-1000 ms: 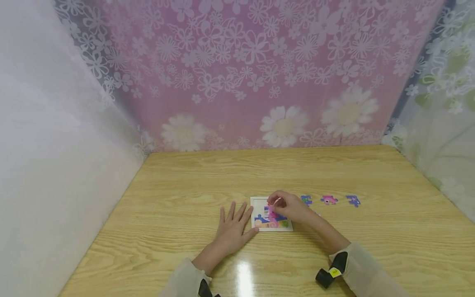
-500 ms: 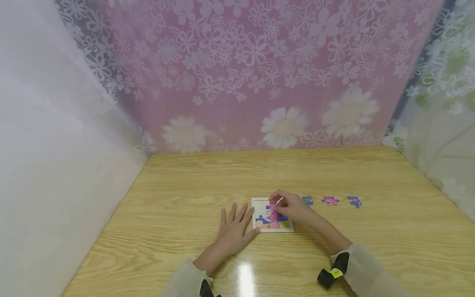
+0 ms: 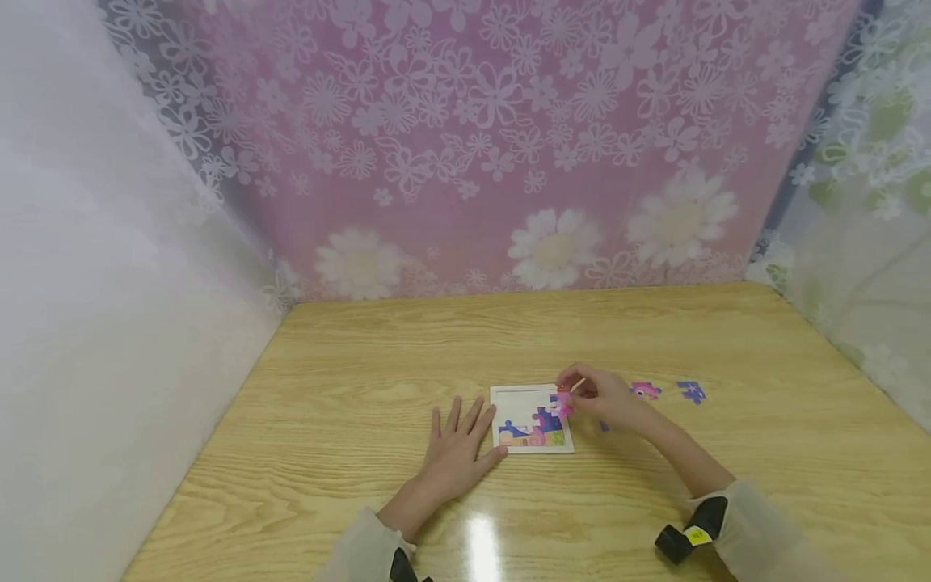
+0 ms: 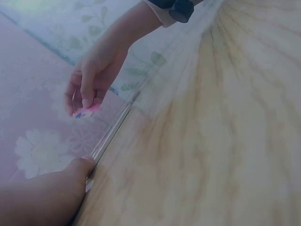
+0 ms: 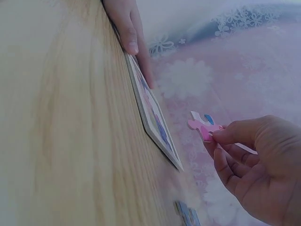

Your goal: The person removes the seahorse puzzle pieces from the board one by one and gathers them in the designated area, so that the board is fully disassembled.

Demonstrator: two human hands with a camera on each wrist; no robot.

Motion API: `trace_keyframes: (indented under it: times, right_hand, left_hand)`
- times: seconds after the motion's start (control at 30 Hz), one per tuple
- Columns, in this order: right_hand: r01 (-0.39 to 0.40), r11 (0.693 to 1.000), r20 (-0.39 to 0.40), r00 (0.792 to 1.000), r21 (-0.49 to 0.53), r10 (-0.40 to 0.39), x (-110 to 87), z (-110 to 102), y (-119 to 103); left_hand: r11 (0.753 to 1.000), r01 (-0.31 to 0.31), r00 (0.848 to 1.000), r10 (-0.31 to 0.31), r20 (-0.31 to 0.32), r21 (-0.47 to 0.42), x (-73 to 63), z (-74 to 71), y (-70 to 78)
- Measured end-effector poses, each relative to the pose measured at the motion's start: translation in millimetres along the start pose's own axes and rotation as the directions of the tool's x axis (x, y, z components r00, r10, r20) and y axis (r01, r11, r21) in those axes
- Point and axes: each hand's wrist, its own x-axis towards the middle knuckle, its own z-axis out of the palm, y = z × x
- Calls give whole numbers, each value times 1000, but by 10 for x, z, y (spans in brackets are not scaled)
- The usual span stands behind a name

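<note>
My right hand (image 3: 607, 398) pinches a pink jigsaw piece (image 5: 205, 128) between thumb and fingers, raised over the right side of a white puzzle frame (image 3: 497, 391). Several fitted pieces (image 3: 538, 436) fill the lower part of that frame, in blue, pink, sand and green; its upper left shows bare white backing. On the table, my left hand (image 3: 456, 454) lies flat with fingers spread, its thumb and forefinger at the frame's left edge. In the right wrist view the held piece hangs apart from the frame (image 5: 149, 129).
To the right of the frame lie a loose pink piece with an eye (image 3: 644, 390) and a blue piece (image 3: 691, 392). Another blue bit (image 3: 604, 426) shows below my right hand. A pink flowered curtain (image 3: 436, 162) hangs behind the wooden table (image 3: 349, 364).
My right hand has lifted the pink piece from over the frame's middle and moved right, uncovering more fitted pieces. It now covers a loose blue piece. My left hand stays put.
</note>
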Motion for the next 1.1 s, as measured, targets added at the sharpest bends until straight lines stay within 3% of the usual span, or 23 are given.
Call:
trace_keyframes:
  times: [0.4,1.1]
  right_hand:
    - [-71,997,11,997,-7,71,-284,-343,73]
    - [25,988,-92,995,-151,-39,-648,-683,253]
  left_hand:
    - [1000,-2,1000,2,3,1,3,-9,-8]
    - [1000,10,1000,-10,5,10,5,-7,11]
